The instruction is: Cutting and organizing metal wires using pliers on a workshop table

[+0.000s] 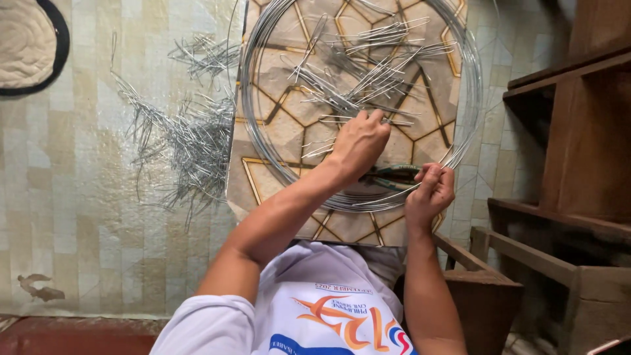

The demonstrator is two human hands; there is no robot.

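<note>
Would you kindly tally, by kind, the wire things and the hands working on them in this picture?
Coil of wire: 1
Heaps of cut wire pieces: 2, one on the patterned board, one on the floor
Hands: 2, left hand, right hand
Total: 5

No packages, labels, signs or screens visible anywhere in view.

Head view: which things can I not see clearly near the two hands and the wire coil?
- Left hand: fingertips hidden by its own back, so any grip on the cut wire pieces is unclear.
- Right hand: fingers cover the pinched wire end.
- Wire coil: top cut off by the frame edge.
- Loose wire pile: single pieces too thin to count.
</note>
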